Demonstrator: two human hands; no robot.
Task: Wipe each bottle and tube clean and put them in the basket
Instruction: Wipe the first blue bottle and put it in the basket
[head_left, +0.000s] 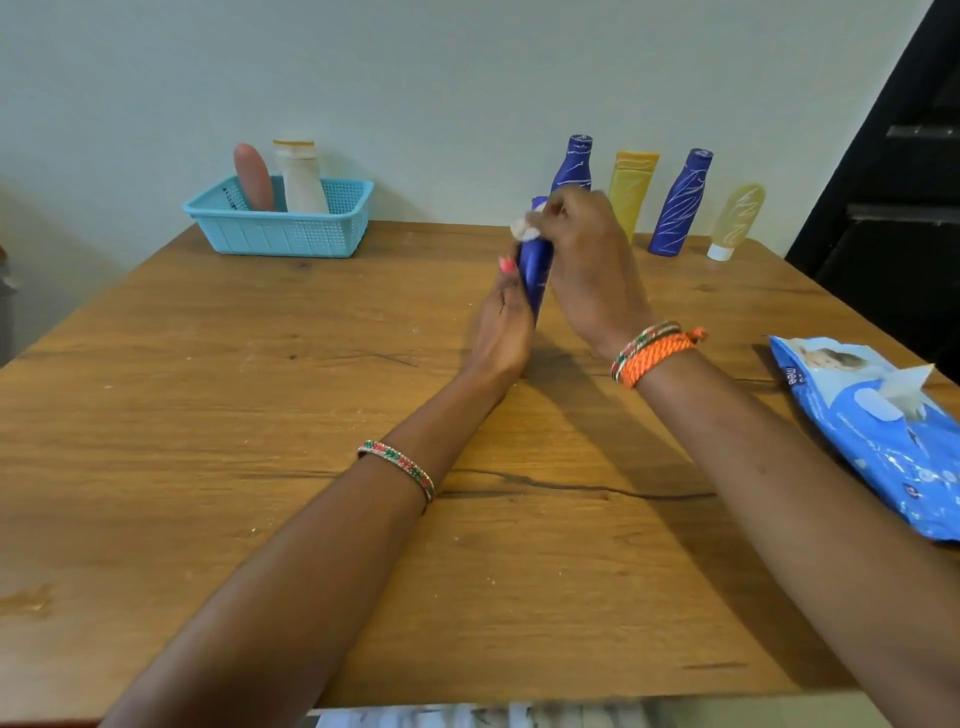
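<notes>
While left hand (501, 325) grips blue bottle (536, 270) upright, right hand (587, 254) seemingly pinching white wipe (523, 228) at its top.

**Blue bottle wiped over the table**

The left hand (501, 327) grips a blue bottle (535, 270) upright while the right hand (587, 260) presses a white wipe (524, 228) against its top. A turquoise basket (280, 228) by the wall holds a pink tube (253, 176) and a white bottle (302, 176).

Left grip (503, 322) curled, right grip (587, 249) seemingly pinching, arms extended.
</notes>
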